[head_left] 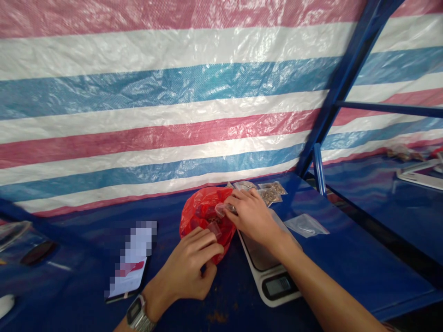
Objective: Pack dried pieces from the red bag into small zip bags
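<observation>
Red plastic bag (189,210) sits open, mid-counter (349,258), btwn both hands; small dark bits show inside, too small to ID. R hand (251,216) is over bag's right side, thumb + index nearly closed, pinching a clear plastic piece (220,210) at the opening; other fingers bent, close together. Palm faces down; R forearm slants in from lower right, across the digital scale (258,283), covering part of it. L hand (188,260) is at bag's near rim, back of hand up, fingers curled, tips by a bit of clear film (214,229); can't tell if they grip it. L wrist, w/ a metal watch (136,313), comes from lower left. Filled clear packets (277,189) lie beyond R hand; flat clear bag (306,225) right of scale. Phone (134,263), screen pixelated, left of L hand. Striped sheet (166,97) hangs behind.
</observation>
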`<state>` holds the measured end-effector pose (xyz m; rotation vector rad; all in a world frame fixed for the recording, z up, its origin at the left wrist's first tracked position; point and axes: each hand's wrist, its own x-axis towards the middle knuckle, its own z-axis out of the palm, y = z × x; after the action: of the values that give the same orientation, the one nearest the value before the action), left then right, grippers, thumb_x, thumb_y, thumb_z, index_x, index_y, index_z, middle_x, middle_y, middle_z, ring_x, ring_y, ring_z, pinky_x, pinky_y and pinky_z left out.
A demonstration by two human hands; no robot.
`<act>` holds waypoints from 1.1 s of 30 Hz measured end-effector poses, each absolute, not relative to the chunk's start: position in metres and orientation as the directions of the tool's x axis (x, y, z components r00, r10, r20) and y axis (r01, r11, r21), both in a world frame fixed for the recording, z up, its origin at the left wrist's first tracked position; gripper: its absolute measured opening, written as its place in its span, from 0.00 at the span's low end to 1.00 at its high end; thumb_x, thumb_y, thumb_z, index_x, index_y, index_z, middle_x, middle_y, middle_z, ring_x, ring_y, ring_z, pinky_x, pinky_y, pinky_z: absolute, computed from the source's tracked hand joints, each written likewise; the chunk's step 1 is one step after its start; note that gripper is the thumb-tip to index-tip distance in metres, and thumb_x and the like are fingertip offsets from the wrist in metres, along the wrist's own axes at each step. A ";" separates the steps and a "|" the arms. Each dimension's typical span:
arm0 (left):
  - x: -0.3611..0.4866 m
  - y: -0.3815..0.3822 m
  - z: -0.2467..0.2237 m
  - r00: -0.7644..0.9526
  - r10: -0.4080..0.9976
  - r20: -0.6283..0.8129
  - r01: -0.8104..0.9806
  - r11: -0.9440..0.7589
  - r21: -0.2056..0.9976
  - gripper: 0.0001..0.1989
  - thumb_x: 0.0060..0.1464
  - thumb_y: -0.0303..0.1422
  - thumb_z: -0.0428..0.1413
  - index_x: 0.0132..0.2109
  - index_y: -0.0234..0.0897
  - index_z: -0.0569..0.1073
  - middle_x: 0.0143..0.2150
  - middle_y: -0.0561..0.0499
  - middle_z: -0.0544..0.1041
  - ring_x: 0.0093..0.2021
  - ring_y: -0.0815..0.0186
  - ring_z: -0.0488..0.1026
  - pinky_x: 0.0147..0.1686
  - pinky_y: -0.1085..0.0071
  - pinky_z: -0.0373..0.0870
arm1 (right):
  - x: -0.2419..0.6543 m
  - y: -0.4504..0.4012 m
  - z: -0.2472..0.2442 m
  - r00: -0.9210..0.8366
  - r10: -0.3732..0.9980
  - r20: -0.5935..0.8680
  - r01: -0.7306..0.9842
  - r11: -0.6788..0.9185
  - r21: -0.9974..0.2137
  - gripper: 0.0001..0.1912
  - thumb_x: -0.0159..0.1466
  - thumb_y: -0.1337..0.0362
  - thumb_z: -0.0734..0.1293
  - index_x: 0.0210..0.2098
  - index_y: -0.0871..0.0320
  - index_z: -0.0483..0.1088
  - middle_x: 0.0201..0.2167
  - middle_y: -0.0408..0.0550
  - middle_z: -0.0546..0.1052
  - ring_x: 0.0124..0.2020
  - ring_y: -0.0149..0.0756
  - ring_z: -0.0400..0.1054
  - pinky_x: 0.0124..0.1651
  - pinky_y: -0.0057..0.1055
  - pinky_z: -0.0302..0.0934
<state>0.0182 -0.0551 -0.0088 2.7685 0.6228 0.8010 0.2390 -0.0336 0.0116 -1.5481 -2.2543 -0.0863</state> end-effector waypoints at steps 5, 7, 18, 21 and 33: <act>0.018 -0.056 -0.009 0.769 0.444 0.460 0.337 -0.893 0.298 0.14 0.48 0.18 0.50 0.38 0.38 0.73 0.31 0.50 0.72 0.32 0.63 0.67 0.36 0.64 0.65 | 0.239 -0.033 0.012 -0.301 0.864 0.405 0.903 0.394 -0.170 0.12 0.76 0.61 0.63 0.44 0.55 0.78 0.47 0.51 0.81 0.50 0.46 0.71 0.53 0.43 0.52; 0.018 -0.056 -0.009 0.767 0.456 0.452 0.347 -0.887 0.305 0.14 0.48 0.18 0.50 0.38 0.38 0.73 0.31 0.51 0.72 0.32 0.63 0.67 0.37 0.64 0.65 | 0.239 -0.033 0.012 -0.284 0.860 0.423 0.904 0.387 -0.180 0.10 0.75 0.62 0.64 0.43 0.55 0.78 0.46 0.50 0.81 0.49 0.46 0.72 0.53 0.43 0.53; 0.018 -0.051 -0.012 0.572 0.549 0.609 0.435 -0.833 0.342 0.14 0.59 0.19 0.50 0.46 0.40 0.74 0.40 0.48 0.77 0.41 0.62 0.74 0.43 0.66 0.71 | 0.236 -0.029 0.010 -0.085 0.861 0.501 0.810 0.352 -0.468 0.07 0.72 0.61 0.68 0.42 0.51 0.79 0.46 0.46 0.84 0.50 0.48 0.71 0.55 0.45 0.54; 0.018 -0.047 -0.015 0.408 0.644 0.647 0.534 -0.743 0.402 0.10 0.65 0.25 0.53 0.50 0.41 0.73 0.45 0.48 0.78 0.46 0.61 0.76 0.49 0.65 0.72 | 0.232 -0.031 0.015 -0.075 0.869 0.490 0.663 0.410 -0.626 0.05 0.70 0.62 0.69 0.43 0.51 0.78 0.43 0.45 0.84 0.45 0.45 0.73 0.53 0.42 0.58; 0.017 -0.040 -0.023 0.059 0.804 0.592 0.515 -0.533 0.672 0.08 0.68 0.36 0.54 0.49 0.41 0.76 0.47 0.48 0.81 0.47 0.61 0.79 0.49 0.65 0.76 | 0.221 -0.044 0.020 -0.334 0.845 0.418 0.374 0.526 -0.764 0.10 0.65 0.66 0.71 0.45 0.52 0.72 0.44 0.44 0.80 0.46 0.40 0.73 0.56 0.41 0.62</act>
<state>0.0175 -0.0404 -0.0225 2.0587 1.3330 1.4636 0.2206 -0.0441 0.0196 -0.9970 -1.9234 0.7052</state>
